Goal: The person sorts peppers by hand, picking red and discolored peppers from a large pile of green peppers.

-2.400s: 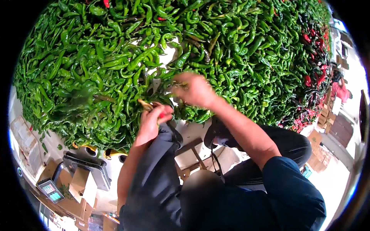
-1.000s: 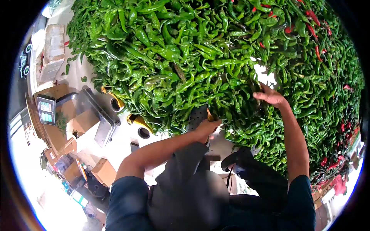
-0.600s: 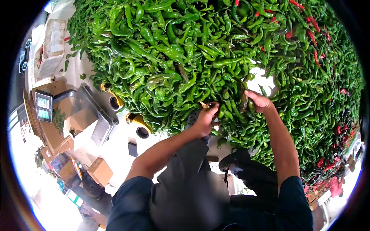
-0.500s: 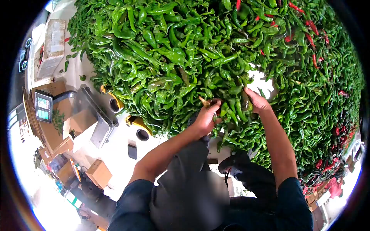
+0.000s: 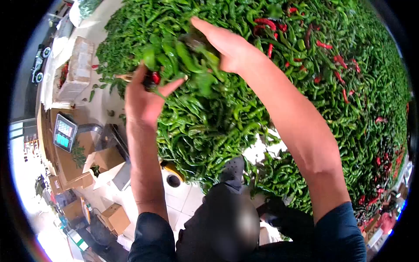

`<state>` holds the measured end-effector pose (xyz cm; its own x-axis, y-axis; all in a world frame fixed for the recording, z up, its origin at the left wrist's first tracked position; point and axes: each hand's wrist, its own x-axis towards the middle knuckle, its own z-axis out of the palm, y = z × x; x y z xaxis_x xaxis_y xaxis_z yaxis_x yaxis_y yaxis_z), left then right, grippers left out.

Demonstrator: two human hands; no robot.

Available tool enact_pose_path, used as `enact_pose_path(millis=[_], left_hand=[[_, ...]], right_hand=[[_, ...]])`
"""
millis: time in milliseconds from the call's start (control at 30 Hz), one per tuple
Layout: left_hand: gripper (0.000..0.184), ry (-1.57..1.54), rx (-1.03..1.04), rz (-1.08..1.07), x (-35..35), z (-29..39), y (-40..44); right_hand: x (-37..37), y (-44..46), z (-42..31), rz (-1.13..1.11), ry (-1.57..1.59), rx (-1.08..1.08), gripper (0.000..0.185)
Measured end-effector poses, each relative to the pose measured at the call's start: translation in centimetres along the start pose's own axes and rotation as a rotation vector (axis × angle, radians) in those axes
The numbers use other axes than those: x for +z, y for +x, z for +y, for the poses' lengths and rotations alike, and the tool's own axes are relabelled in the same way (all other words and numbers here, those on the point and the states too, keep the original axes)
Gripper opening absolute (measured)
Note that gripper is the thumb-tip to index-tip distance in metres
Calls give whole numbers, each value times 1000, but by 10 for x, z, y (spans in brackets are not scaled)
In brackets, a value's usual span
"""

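Note:
A huge heap of green chili peppers [image 5: 209,118] fills most of the view. My left hand [image 5: 144,102], at the heap's left part, has its thumb and fingers spread around several peppers. A dark red pepper [image 5: 155,77] shows in its grasp, and a pale tan pointed piece [image 5: 124,77] sticks out to the left. My right hand [image 5: 229,49] reaches across the heap with fingers stretched out, its palm side against loose green peppers [image 5: 185,56]. These peppers lie between my two hands and are blurred by motion.
Red peppers [image 5: 266,22] are scattered in the heap's right part. At left stand a white foam box [image 5: 78,72], a scale display [image 5: 65,132] and cardboard boxes [image 5: 115,218]. A yellow-rimmed roll [image 5: 173,180] lies by the heap's lower edge.
Both hands have moved up and left across the heap, with green peppers between them. The right fingers have stretched out. The camera view has shifted too.

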<state>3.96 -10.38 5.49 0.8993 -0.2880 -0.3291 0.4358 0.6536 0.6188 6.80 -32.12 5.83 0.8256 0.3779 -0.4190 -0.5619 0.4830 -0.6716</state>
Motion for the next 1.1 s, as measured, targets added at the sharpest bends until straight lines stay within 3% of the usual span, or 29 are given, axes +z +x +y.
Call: enact_pose_path(millis=[67, 167, 233, 267, 300, 333, 400, 433, 533, 600, 667, 733, 800, 833, 900, 933, 967, 1033, 1067, 1100], left_hand=[[35, 214, 199, 173, -4, 36, 9], [33, 337, 473, 352, -18, 44, -2], [32, 637, 601, 258, -43, 20, -14], [31, 789, 654, 205, -48, 5, -22], [29, 563, 614, 331, -41, -11, -31], [31, 554, 527, 512, -28, -28, -41], [20, 775, 383, 299, -44, -65, -68], [15, 585, 331, 269, -34, -99, -81], [16, 548, -347, -190, -40, -171, -118], [17, 665, -508, -422, -36, -208, -131], [18, 492, -610, -483, -55, -252, -143], [22, 507, -701, -512, -60, -271, -149], [26, 706, -780, -608, -67, -278, -152], [31, 869, -638, -770, -70, -283, -148], [31, 744, -789, -615, -63, -281, -147], [32, 671, -877, -538, -61, -282, -150], [34, 611, -783, -483, -76, -294, -151], [35, 813, -836, -355, -60, -277, -138], [36, 647, -682, -395, -61, -274, -132], [34, 710, -415, -477, -55, -270, -138]], right_hand=[[34, 4, -23, 46, -13, -119, 51], [27, -21, -28, 188, -354, -355, 64], [-17, -40, -8, 86, -139, -508, 49], [-47, -48, 7, 22, -3, -483, 43], [-83, -53, 32, 70, 134, -460, 37], [-114, -65, 61, 175, 220, -451, 34], [-143, -112, 120, 483, 350, -372, 34], [-160, -135, 153, 547, 332, -323, 35], [-183, -202, 238, 799, 491, -208, 25], [-203, -227, 284, 930, 696, -146, 25], [-204, -224, 292, 969, 875, -48, 24], [-194, -197, 273, 792, 900, -41, 24], [-129, -162, 199, 687, 679, -148, 31], [-97, -149, 159, 490, 550, -244, 39], [-60, -132, 109, 295, 435, -359, 59], [-47, -131, 93, 351, 267, -423, 66], [-51, -132, 87, 421, 44, -483, 71], [-85, -158, 83, 738, -546, -460, 63], [-100, -179, 82, 758, -641, -422, 62], [-137, -199, 99, 734, -645, -444, 59]])
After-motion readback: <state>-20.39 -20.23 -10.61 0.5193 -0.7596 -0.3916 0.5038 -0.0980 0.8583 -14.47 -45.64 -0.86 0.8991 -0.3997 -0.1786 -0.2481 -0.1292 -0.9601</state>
